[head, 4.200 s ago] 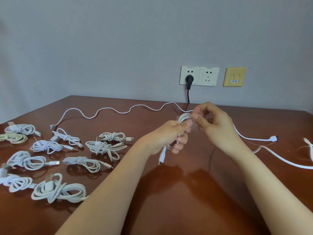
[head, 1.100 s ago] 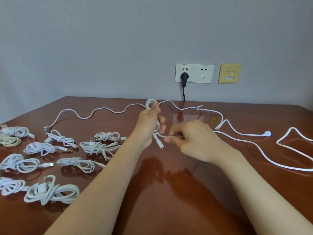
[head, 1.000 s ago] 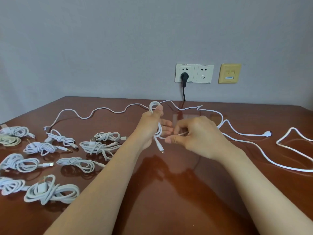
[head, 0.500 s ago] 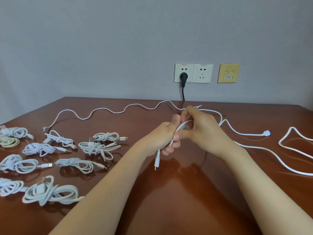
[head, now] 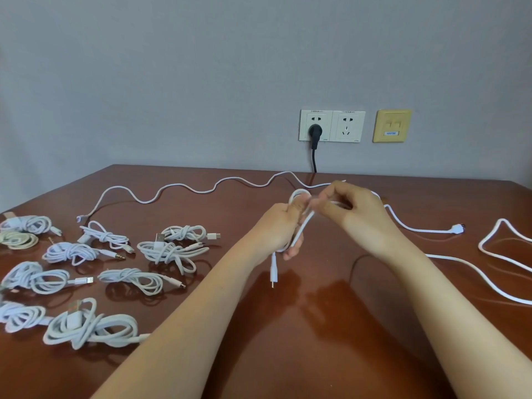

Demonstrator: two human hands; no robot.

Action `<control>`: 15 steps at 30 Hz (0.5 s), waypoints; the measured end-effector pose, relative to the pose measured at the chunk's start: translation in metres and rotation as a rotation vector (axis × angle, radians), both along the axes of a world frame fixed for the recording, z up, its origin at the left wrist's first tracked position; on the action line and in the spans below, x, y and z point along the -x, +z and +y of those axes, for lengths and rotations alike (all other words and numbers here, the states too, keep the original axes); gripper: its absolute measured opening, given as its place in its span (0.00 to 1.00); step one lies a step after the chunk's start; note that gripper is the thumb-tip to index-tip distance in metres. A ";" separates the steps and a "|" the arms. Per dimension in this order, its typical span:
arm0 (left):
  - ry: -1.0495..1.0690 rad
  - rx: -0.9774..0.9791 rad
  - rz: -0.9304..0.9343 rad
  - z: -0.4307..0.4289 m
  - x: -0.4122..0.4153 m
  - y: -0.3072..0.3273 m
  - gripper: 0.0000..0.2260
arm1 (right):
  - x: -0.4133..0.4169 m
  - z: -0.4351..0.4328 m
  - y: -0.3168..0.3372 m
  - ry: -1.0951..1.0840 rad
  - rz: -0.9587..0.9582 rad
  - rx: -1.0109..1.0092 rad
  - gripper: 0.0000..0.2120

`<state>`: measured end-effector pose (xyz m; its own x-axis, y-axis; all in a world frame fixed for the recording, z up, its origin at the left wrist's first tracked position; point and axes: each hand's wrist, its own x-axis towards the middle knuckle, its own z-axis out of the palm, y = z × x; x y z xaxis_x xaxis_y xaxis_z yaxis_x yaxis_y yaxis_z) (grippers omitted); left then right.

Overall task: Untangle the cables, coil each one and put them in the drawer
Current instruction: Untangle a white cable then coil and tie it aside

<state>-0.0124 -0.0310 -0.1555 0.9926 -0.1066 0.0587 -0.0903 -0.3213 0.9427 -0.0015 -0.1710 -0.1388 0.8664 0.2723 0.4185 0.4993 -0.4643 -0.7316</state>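
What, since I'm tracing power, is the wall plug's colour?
Black plug, black cord; seen best in the head view.

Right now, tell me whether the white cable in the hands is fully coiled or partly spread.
Partly coiled: the left hand holds a few loops of cable, the rest trails loose over the table.

A white cable (head: 302, 234), partly looped, is gripped in my left hand (head: 276, 228) and pinched by my right hand (head: 357, 214). Its plug end (head: 273, 274) hangs below the left hand. Coiled, knotted white bundles (head: 169, 250) lie flat, well left of my left hand. One loose strand (head: 178, 188) snakes beyond the bundles. Another loose cable (head: 489, 286) trails right of my right hand.
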 end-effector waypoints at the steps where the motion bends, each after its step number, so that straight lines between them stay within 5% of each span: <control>1: 0.031 -0.007 -0.008 0.000 -0.001 0.000 0.26 | 0.002 0.001 0.001 0.019 0.008 0.026 0.11; 4: 0.093 0.134 0.048 0.003 -0.006 -0.002 0.23 | 0.007 0.003 0.004 0.107 0.058 0.180 0.13; 10: 0.074 0.756 0.195 0.012 -0.010 0.007 0.23 | 0.005 0.003 0.003 0.032 -0.040 0.334 0.10; 15: 0.161 0.783 0.269 0.008 -0.010 0.005 0.23 | 0.011 0.019 -0.001 0.090 -0.186 0.357 0.11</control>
